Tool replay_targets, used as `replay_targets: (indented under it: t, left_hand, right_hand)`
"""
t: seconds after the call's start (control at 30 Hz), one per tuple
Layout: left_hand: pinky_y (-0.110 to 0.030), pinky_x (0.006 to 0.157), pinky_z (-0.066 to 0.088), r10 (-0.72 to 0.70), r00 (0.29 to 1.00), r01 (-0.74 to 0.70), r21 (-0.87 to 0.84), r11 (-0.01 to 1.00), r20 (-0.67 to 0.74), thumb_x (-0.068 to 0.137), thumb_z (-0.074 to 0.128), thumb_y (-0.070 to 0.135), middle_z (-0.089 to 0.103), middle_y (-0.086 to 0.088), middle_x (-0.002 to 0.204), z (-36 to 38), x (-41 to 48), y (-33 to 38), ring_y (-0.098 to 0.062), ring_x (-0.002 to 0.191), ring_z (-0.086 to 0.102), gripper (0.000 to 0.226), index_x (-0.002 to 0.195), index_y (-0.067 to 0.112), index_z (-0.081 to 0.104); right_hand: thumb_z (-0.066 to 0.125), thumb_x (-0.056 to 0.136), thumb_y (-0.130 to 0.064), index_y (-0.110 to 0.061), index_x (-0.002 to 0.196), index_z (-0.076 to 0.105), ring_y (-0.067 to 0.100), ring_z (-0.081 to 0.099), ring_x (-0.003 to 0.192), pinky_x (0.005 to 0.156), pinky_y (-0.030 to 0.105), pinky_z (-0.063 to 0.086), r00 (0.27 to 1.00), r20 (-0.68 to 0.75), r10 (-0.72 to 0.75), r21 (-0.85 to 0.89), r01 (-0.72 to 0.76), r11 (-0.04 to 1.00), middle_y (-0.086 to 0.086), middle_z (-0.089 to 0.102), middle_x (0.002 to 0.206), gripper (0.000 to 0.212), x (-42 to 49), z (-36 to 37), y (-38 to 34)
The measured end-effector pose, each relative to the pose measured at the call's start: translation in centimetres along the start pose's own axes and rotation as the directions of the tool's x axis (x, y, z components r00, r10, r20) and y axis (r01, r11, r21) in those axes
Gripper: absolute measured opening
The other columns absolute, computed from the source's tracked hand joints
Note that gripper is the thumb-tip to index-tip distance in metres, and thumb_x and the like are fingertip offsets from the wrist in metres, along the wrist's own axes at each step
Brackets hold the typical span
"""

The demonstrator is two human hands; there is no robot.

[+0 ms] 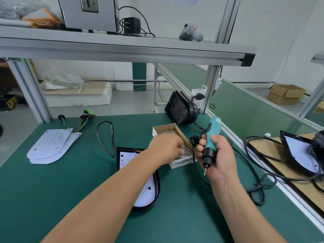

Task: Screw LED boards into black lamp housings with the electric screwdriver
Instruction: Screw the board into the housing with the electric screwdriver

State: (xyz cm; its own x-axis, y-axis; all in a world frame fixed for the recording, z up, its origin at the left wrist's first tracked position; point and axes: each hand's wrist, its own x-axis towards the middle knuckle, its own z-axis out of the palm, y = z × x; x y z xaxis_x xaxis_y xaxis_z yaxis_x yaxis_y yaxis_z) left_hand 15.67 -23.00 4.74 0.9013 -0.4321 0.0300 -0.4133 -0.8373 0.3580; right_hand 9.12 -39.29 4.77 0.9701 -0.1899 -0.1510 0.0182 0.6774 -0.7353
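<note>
The right hand (219, 155) grips the smooth teal plastic screwdriver (213, 130) around its barrel, thin metal bit angled down. The left hand (166, 146) dips curled fingers into shiny small screws (187, 151) in a cardboard box (164, 128); whether it pinches one I cannot tell. The rounded black housing (157, 186), holding a white dotted board (145, 195), lies on the green mat (70, 190) under the left forearm.

The left hand (166, 146) hides its own fingers among the screws (187, 149).
</note>
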Motion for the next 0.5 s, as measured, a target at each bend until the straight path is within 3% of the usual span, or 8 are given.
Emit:
replay_targets:
  t: [0.1, 0.27, 0.4, 0.5]
  left_hand:
    - [-0.032, 0.078, 0.042, 0.003, 1.000, -0.003, 0.021, 1.000, 0.005, 0.098, 0.069, 0.035, 0.075, 0.004, 0.108, -0.2, -0.3, 0.1, -0.021, 0.106, 0.066, 0.008, 0.100, 0.030, 0.075]
    - [-0.041, 0.089, 0.053, -0.017, 1.000, 0.017, 0.018, 1.000, 0.003, 0.098, 0.054, 0.013, 0.072, 0.001, 0.100, -0.9, -0.6, 0.6, -0.030, 0.103, 0.065, 0.016, 0.090, 0.021, 0.066]
    - [-0.042, 0.090, 0.053, -0.031, 1.000, 0.031, 0.025, 0.999, 0.002, 0.099, 0.050, 0.011, 0.071, 0.001, 0.099, -1.3, -0.9, 0.4, -0.026, 0.097, 0.062, 0.018, 0.094, 0.018, 0.066]
    - [-0.042, 0.087, 0.055, -0.060, 0.998, 0.056, -0.093, 0.994, -0.034, 0.099, 0.053, 0.014, 0.073, 0.000, 0.100, -1.6, -1.2, 0.2, -0.024, 0.095, 0.066, 0.018, 0.099, 0.017, 0.071]
  right_hand:
    - [0.054, 0.097, -0.020, -0.007, 0.103, 0.059, 0.020, 0.054, 0.060, 0.050, 0.026, 0.048, 1.000, -0.006, 0.000, 0.003, 0.000, 1.000, 0.007, 0.060, 0.077, 0.016, 0.0, 0.0, 0.1]
    - [0.052, 0.097, -0.021, -0.008, 0.101, 0.059, 0.020, 0.053, 0.059, 0.050, 0.025, 0.047, 1.000, 0.005, 0.003, -0.004, -0.002, 1.000, 0.006, 0.059, 0.077, 0.014, 0.1, -0.1, 0.1]
    - [0.052, 0.097, -0.020, -0.008, 0.102, 0.058, 0.020, 0.053, 0.060, 0.049, 0.025, 0.047, 1.000, 0.013, 0.001, -0.005, -0.001, 1.000, 0.006, 0.060, 0.077, 0.015, 0.0, 0.0, 0.1]
    - [0.052, 0.097, -0.019, -0.007, 0.102, 0.058, 0.020, 0.052, 0.061, 0.049, 0.026, 0.047, 1.000, 0.019, 0.005, -0.005, -0.005, 1.000, 0.007, 0.059, 0.077, 0.014, -0.1, 0.1, 0.1]
